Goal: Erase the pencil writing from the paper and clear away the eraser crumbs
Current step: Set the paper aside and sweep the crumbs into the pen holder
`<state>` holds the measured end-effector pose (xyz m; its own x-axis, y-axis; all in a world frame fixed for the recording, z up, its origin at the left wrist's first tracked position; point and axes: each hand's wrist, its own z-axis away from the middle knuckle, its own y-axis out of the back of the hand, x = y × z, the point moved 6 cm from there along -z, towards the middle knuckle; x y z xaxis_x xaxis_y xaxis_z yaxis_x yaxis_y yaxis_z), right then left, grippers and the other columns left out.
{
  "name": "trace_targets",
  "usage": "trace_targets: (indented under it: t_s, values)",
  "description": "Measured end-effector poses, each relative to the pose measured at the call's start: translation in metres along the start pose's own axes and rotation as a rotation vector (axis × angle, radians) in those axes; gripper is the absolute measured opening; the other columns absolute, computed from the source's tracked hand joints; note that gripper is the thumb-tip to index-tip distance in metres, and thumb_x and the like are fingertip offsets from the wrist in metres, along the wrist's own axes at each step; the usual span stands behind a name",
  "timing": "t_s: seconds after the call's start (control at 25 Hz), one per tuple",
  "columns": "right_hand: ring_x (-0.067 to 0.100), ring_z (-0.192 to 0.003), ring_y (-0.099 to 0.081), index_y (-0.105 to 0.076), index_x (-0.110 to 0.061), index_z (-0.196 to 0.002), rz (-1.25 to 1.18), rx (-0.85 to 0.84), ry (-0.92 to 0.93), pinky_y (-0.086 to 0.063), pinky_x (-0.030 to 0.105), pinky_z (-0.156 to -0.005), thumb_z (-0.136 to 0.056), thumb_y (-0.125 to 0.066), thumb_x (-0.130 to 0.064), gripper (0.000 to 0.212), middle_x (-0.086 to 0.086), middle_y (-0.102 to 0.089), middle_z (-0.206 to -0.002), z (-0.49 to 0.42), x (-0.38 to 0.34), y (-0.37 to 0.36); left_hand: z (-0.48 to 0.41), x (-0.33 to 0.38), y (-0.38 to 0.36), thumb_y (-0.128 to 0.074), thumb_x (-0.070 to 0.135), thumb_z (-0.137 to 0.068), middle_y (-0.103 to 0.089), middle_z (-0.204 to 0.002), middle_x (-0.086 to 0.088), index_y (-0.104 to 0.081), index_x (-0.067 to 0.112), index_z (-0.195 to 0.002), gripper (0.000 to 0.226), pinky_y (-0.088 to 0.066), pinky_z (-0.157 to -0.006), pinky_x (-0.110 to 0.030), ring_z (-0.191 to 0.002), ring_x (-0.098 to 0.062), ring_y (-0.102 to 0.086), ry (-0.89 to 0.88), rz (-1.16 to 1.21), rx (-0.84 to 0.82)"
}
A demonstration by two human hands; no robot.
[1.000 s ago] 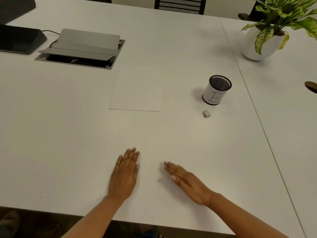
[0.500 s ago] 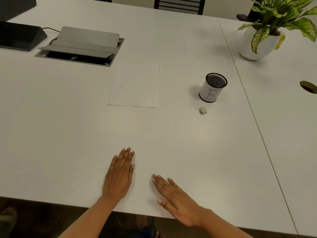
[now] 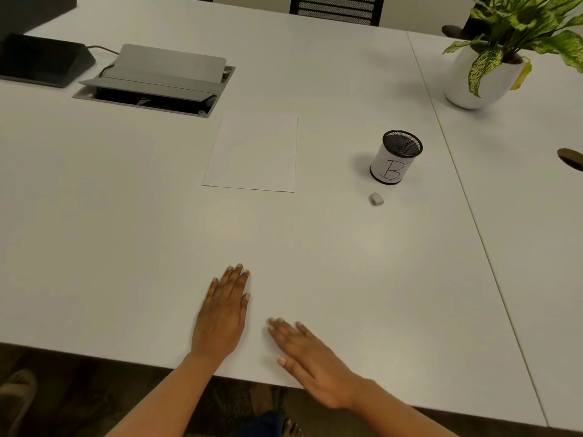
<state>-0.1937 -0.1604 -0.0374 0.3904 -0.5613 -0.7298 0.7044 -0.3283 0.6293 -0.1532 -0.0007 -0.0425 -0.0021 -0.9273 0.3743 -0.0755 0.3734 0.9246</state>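
A blank white sheet of paper lies flat in the middle of the white table; I see no writing on it. A small grey eraser sits to its right, just in front of the pen cup. My left hand rests flat and palm down near the table's front edge, holding nothing. My right hand lies flat beside it, fingers pointing left, its heel over the front edge. Between the hands one tiny dark speck shows; no other crumbs are visible.
A black mesh pen cup labelled "B" stands right of the paper. A grey cable hatch and a dark device sit at the back left. A potted plant is on the adjoining table at the back right. A chair back is beyond.
My right hand has slid toward me across the table to the front edge. The small heap of crumbs seen beside it a second ago is gone from view. The left hand stays flat.
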Motion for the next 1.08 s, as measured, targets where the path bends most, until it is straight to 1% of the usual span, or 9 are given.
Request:
trace_targets:
  t_s: [0.12, 0.2, 0.28, 0.4, 0.6, 0.68, 0.76, 0.92, 1.08]
  values:
    - [-0.013, -0.133, -0.017, -0.026, -0.039, -0.136, -0.314, 0.141, -0.086, -0.005, 0.007, -0.110, -0.097, -0.027, -0.037, 0.038, -0.022, -0.025, -0.144, -0.007, 0.011, 0.033, 0.000, 0.000, 0.002, 0.013, 0.050, -0.089, -0.030, -0.148, -0.004, -0.029, 0.010, -0.140, 0.078, -0.013, -0.115, -0.034, -0.138, -0.014, -0.020, 0.016, -0.002, 0.000]
    - [-0.007, -0.135, -0.019, -0.032, -0.030, -0.137, -0.264, 0.216, -0.117, -0.007, 0.017, -0.115, -0.098, -0.029, -0.030, 0.038, -0.017, -0.027, -0.145, -0.018, 0.020, 0.054, -0.001, 0.001, 0.003, 0.012, 0.049, -0.091, -0.033, -0.147, -0.005, -0.032, 0.010, -0.139, 0.076, -0.015, -0.114, -0.034, -0.137, -0.015, -0.023, 0.022, -0.005, 0.000]
    - [-0.003, -0.138, -0.009, -0.024, -0.023, -0.141, -0.041, 0.156, -0.076, -0.002, 0.024, -0.117, -0.099, -0.026, -0.029, 0.042, -0.010, -0.020, -0.151, -0.029, 0.019, 0.054, -0.001, 0.001, 0.003, 0.011, 0.048, -0.091, -0.035, -0.147, -0.006, -0.034, 0.009, -0.139, 0.076, -0.016, -0.114, -0.035, -0.137, -0.016, -0.026, 0.025, -0.006, 0.000]
    - [0.001, -0.140, 0.005, -0.009, -0.022, -0.144, 0.294, 0.013, 0.084, 0.008, 0.023, -0.115, -0.099, -0.020, -0.033, 0.047, -0.006, -0.005, -0.155, -0.032, 0.012, 0.033, 0.000, 0.001, 0.004, 0.012, 0.049, -0.091, -0.036, -0.146, -0.007, -0.034, 0.008, -0.138, 0.078, -0.016, -0.114, -0.035, -0.136, -0.018, -0.028, 0.021, -0.005, 0.003]
    - [-0.002, -0.139, 0.005, -0.009, -0.024, -0.144, 0.297, -0.153, 0.205, 0.014, 0.012, -0.110, -0.099, -0.021, -0.032, 0.047, -0.012, -0.003, -0.152, -0.003, 0.009, 0.017, 0.001, 0.001, 0.004, 0.012, 0.048, -0.091, -0.037, -0.145, -0.008, -0.036, 0.008, -0.138, 0.079, -0.018, -0.113, -0.036, -0.136, -0.020, -0.030, 0.007, 0.001, 0.011]
    - [-0.006, -0.138, 0.001, -0.008, -0.031, -0.143, 0.132, -0.077, 0.114, 0.010, 0.010, -0.111, -0.098, -0.021, -0.038, 0.048, -0.016, -0.005, -0.151, 0.009, 0.014, 0.021, 0.001, 0.003, 0.006, 0.012, 0.047, -0.091, -0.038, -0.145, -0.008, -0.038, 0.007, -0.137, 0.079, -0.019, -0.113, -0.036, -0.136, -0.020, -0.031, -0.001, 0.000, 0.015]
    - [-0.007, -0.138, 0.002, 0.000, -0.038, -0.141, 0.047, 0.118, -0.058, 0.010, 0.009, -0.111, -0.093, -0.019, -0.050, 0.052, -0.022, 0.001, -0.150, 0.020, 0.025, 0.028, 0.001, 0.003, 0.007, 0.012, 0.047, -0.091, -0.039, -0.144, -0.009, -0.038, 0.006, -0.136, 0.079, -0.019, -0.113, -0.037, -0.135, -0.021, -0.032, 0.000, 0.006, 0.012]
    - [0.002, -0.134, 0.028, 0.026, -0.031, -0.134, 0.349, 0.305, -0.377, 0.023, 0.020, -0.108, -0.083, -0.004, -0.067, 0.069, -0.014, 0.031, -0.143, 0.032, 0.036, 0.015, 0.001, 0.002, 0.006, 0.014, 0.048, -0.090, -0.038, -0.145, -0.010, -0.038, 0.006, -0.137, 0.082, -0.019, -0.113, -0.037, -0.136, -0.023, -0.031, 0.000, 0.007, 0.006]
    - [0.004, -0.132, 0.033, 0.029, -0.028, -0.134, 0.385, 0.265, -0.297, 0.030, 0.022, -0.106, -0.081, -0.002, -0.072, 0.075, -0.010, 0.032, -0.145, 0.021, 0.015, -0.006, 0.000, 0.003, 0.004, 0.017, 0.052, -0.087, -0.035, -0.146, -0.009, -0.035, 0.007, -0.138, 0.086, -0.017, -0.114, -0.036, -0.137, -0.021, -0.028, 0.001, -0.009, -0.008]
